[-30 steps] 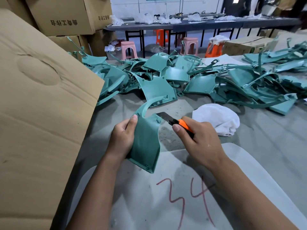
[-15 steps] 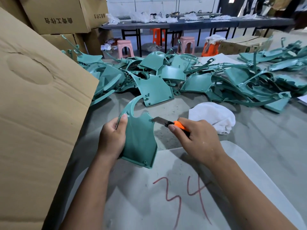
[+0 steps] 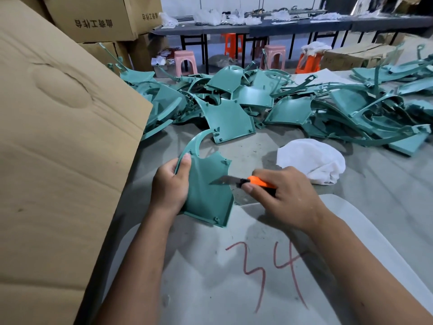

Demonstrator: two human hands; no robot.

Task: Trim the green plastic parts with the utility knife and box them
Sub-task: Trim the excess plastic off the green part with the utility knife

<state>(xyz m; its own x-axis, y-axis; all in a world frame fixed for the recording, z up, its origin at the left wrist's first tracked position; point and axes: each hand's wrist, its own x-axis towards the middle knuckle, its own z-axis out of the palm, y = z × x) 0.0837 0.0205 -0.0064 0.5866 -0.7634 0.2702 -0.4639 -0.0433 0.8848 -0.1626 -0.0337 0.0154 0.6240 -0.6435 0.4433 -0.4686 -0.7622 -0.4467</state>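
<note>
Left hand (image 3: pixel 169 186): you gripped one green part (image 3: pixel 207 191).
Right hand (image 3: pixel 278 195): you held the knife (image 3: pixel 241 181), blade on it.
Left: the whole pile (image 3: pixel 293 106) looked unboxed.

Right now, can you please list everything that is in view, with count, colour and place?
part: one, green, held upright over the table's near edge
knife: one, orange handle, blade across the part
pile: many green parts, middle of table
cloth: one, white, right of the knife
sheet: one, pale grey, red "34", near edge
cardboard: one brown flap, left
boxes: several, brown, far left
stools: several, pink and orange, background
left hand: grips the part
right hand: holds the knife
</note>
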